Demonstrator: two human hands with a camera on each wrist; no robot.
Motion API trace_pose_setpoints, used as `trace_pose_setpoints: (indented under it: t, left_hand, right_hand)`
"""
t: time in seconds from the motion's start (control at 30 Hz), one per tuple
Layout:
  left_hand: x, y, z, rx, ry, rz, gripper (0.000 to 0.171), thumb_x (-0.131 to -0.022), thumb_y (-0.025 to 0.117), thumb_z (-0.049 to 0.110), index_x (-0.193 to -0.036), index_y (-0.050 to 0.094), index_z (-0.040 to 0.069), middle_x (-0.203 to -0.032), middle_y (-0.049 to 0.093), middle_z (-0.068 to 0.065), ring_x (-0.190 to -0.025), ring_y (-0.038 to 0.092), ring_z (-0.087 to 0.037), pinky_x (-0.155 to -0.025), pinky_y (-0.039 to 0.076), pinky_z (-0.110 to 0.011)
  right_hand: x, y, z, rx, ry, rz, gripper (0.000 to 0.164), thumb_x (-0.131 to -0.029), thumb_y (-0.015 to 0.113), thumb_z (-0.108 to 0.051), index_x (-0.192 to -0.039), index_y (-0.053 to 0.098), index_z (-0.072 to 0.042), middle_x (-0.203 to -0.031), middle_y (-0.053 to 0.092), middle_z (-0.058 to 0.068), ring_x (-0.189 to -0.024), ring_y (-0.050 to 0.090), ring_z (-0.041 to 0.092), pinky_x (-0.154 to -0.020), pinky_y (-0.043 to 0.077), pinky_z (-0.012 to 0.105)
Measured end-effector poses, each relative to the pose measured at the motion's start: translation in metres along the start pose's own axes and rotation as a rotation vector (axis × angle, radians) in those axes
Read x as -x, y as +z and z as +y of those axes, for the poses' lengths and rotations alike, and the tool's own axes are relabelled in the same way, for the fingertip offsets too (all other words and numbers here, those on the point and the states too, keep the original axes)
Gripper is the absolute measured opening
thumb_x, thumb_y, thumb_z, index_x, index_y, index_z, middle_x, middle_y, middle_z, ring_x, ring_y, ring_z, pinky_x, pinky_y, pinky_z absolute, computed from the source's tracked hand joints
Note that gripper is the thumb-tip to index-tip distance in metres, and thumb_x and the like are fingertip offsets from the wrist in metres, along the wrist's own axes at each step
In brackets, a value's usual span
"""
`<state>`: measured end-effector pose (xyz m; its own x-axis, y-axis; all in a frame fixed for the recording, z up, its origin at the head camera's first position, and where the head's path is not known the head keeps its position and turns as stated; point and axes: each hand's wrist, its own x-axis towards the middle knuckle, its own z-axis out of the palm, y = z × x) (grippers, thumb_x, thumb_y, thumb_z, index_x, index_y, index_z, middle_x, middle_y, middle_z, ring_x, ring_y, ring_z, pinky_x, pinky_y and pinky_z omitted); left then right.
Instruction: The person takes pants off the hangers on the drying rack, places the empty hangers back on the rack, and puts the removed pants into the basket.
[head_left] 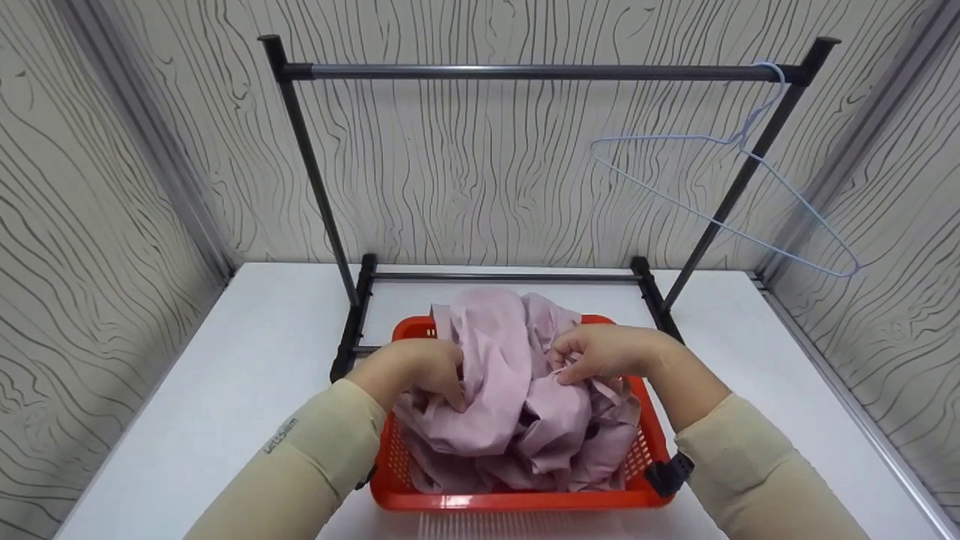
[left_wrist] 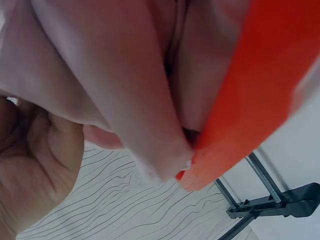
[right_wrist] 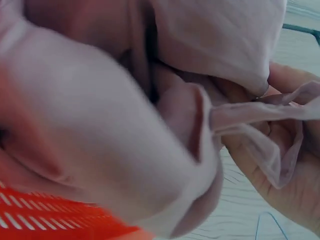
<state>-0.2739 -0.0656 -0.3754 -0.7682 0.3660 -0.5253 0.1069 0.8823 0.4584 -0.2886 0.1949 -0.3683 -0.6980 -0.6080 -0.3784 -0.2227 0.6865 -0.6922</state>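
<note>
A crumpled pink garment fills the red plastic basket and rises above its back rim. On its left side my left hand grips a fold; in the left wrist view the fingers of that hand go behind the fabric and are partly hidden. My right hand pinches another bit of the cloth between thumb and fingers, toward the basket's right back. Seen from the right wrist, thin fabric strips hang across this hand, and loose folds bulge beside it.
Behind the basket stands a black metal clothes rack, its feet reaching forward on both sides. A light blue hanger hangs at the right end of its bar. All this is on a white table between wood-patterned walls.
</note>
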Motion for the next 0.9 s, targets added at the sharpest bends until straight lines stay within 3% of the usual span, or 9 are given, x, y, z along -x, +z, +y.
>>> trace_pose_setpoints:
  t: [0.1, 0.27, 0.47, 0.67, 0.77, 0.9]
  left_hand:
    - [-0.005, 0.007, -0.001, -0.074, 0.008, -0.022, 0.016, -0.073, 0.073, 0.012, -0.084, 0.062, 0.011, -0.076, 0.057, -0.004, -0.066, 0.055, -0.019, -0.063, 0.050, -0.033]
    - [-0.011, 0.017, -0.002, -0.097, -0.039, -0.069, 0.013, -0.073, 0.071, 0.006, -0.083, 0.064, 0.012, -0.076, 0.059, -0.005, -0.066, 0.058, -0.020, -0.063, 0.051, -0.035]
    - [-0.011, 0.025, -0.003, -0.088, -0.121, -0.127, 0.015, -0.071, 0.074, 0.009, -0.082, 0.064, 0.012, -0.077, 0.061, -0.008, -0.070, 0.059, -0.024, -0.066, 0.051, -0.041]
    - [-0.012, 0.026, -0.003, -0.186, -0.108, -0.208, 0.012, -0.077, 0.070, 0.010, -0.087, 0.064, 0.014, -0.078, 0.062, -0.007, -0.071, 0.060, -0.023, -0.071, 0.051, -0.043]
    - [-0.012, 0.029, -0.003, -0.116, -0.145, -0.234, 0.012, -0.078, 0.068, 0.007, -0.087, 0.065, 0.013, -0.078, 0.063, -0.009, -0.072, 0.060, -0.025, -0.072, 0.051, -0.045]
    - [-0.011, 0.034, -0.003, 0.099, -0.277, -0.212, 0.016, -0.073, 0.071, 0.004, -0.086, 0.065, 0.011, -0.080, 0.063, -0.013, -0.072, 0.061, -0.028, -0.068, 0.051, -0.045]
  right_hand:
    - [-0.005, 0.006, 0.001, 0.124, -0.019, -0.046, 0.003, -0.080, 0.064, -0.010, -0.080, 0.061, -0.010, -0.076, 0.051, -0.004, -0.057, 0.046, 0.009, -0.047, 0.039, 0.023]
    - [-0.012, 0.016, -0.002, 0.321, -0.048, -0.131, 0.003, -0.080, 0.064, -0.011, -0.078, 0.063, -0.010, -0.071, 0.049, -0.007, -0.067, 0.046, 0.007, -0.057, 0.041, 0.022]
    - [-0.021, 0.026, -0.004, 0.404, -0.014, -0.259, 0.007, -0.083, 0.065, -0.016, -0.089, 0.067, -0.013, -0.076, 0.050, -0.009, -0.071, 0.044, 0.006, -0.064, 0.040, 0.021]
    - [-0.027, 0.035, -0.005, 0.447, 0.051, -0.349, 0.014, -0.084, 0.063, -0.015, -0.097, 0.066, -0.015, -0.075, 0.052, -0.008, -0.069, 0.047, 0.005, -0.064, 0.043, 0.021]
    - [-0.027, 0.039, -0.005, 0.450, 0.101, -0.375, 0.018, -0.084, 0.063, -0.017, -0.102, 0.066, -0.018, -0.078, 0.053, -0.007, -0.073, 0.049, 0.008, -0.068, 0.045, 0.024]
    - [-0.026, 0.044, -0.006, 0.437, 0.182, -0.402, 0.028, -0.084, 0.064, -0.016, -0.109, 0.064, -0.027, -0.087, 0.054, -0.006, -0.083, 0.051, 0.011, -0.077, 0.046, 0.029]
